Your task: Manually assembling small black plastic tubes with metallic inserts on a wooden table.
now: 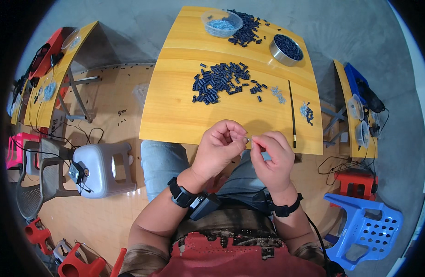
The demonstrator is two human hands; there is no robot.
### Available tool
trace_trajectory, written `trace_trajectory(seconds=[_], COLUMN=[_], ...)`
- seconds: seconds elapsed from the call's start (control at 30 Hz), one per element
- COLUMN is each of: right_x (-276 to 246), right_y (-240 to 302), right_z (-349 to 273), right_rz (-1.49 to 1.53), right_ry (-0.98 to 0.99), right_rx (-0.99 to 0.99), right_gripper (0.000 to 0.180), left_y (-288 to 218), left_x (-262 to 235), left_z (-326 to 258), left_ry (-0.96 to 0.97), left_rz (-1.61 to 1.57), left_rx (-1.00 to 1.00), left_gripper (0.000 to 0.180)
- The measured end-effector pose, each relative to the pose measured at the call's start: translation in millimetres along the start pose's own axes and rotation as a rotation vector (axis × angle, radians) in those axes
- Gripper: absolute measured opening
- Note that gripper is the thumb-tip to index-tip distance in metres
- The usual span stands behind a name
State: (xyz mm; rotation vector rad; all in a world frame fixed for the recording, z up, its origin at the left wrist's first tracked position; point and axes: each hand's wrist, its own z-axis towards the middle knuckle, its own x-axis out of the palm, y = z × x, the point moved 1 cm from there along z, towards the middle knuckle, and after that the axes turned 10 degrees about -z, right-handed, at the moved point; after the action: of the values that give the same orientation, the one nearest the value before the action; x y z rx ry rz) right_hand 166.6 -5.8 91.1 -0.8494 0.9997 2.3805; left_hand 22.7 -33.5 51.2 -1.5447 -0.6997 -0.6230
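- My left hand (pixel 220 147) and my right hand (pixel 270 156) meet in front of me, just at the near edge of the wooden table (pixel 175 115), above my lap.
- Between the fingertips of both hands I pinch one small piece (pixel 248 139). It is pale and very small, so I cannot tell its exact shape.
- The fingers of my left hand are curled and closed on this piece from the left; the fingers of my right hand are closed on it from the right.
- On the table, farther from me, lies a heap of small dark tubes (pixel 219 83), spread loose.
- To the right of this heap there is a little group of pale small parts (pixel 278 94), and beside it a thin dark stick (pixel 291 113) that lies pointing toward me.
- At the far end of the table stand a clear plastic bowl (pixel 221 22) with pale bits inside and a round metal bowl (pixel 286 49) full of dark tubes, with more dark tubes between them.
- On each wrist I wear a black band.
- A white plastic stool (pixel 104 168) stands on the floor at my left, and a blue plastic chair (pixel 364 228) at my right.
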Motion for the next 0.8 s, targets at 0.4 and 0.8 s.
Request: trace_trajectory(seconds=[0.4, 0.8], right_x=[-14, -13], right_y=[-9, -14], right_z=[0, -2], right_rz=[-0.051, -0.058], right_ry=[0.114, 0.073], right_rx=[-0.036, -0.074], right_gripper=[0.016, 0.014], left_y=[6, 15], left_x=[9, 8], left_z=[5, 8], left_ry=[0.031, 0.071], left_rz=[0.056, 0.006], left_rx=[-0.12, -0.141], left_gripper=[0.02, 0.016])
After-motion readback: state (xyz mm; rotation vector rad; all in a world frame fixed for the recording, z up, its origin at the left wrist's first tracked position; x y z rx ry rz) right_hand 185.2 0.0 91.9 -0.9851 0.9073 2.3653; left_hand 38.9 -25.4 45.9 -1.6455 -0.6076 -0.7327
